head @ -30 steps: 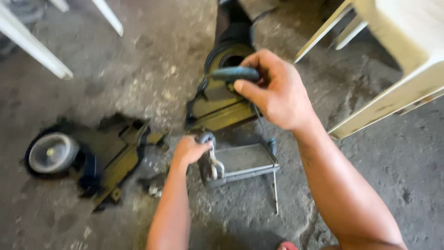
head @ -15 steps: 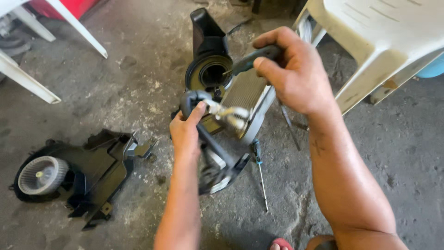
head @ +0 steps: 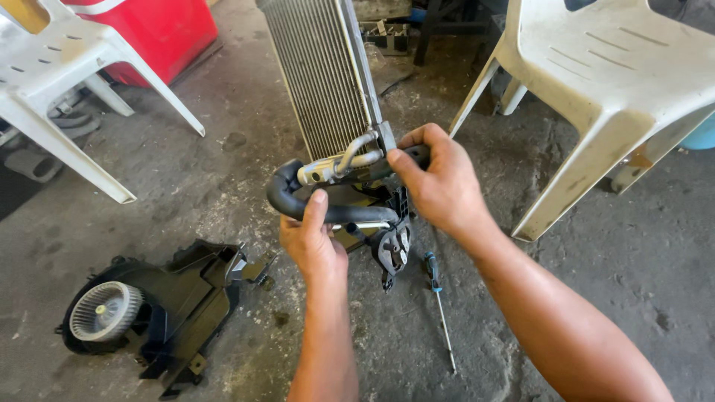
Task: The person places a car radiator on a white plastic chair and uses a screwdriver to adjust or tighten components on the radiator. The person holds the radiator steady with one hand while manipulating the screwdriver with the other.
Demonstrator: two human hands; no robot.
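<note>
My left hand (head: 313, 249) has its fingers (head: 316, 208) wrapped round the black hose (head: 287, 195); my right hand (head: 441, 184) grips closed at the aluminium pipes (head: 350, 160) — both on the finned evaporator core (head: 316, 71), held upright above the concrete floor (head: 186, 171). A screwdriver (head: 439, 305) lies below; a blower housing (head: 141, 313) sits left, white chairs (head: 618, 82) behind.
</note>
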